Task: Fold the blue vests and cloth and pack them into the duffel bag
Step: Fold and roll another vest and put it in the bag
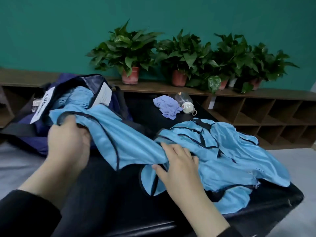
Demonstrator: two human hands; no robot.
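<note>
Hands: left hand point(68, 135) gripping vest point(109, 132) hem, right hand point(177, 161) pinching its lower edge | stretched taut, likely for folding | duffel bag point(82, 93) gaping at upper left for packing

Black bench point(119, 211) under vests point(230, 159), bag point(34, 134)

A row of leafy potted plants point(188, 55) in reddish pots is set along a brown wooden shelf unit point(256, 110) with open compartments, backed by a teal wall point(51, 31). A clear plastic bottle point(184, 102) with a white cap is laid on its side on a black padded bench point(119, 202).
</note>
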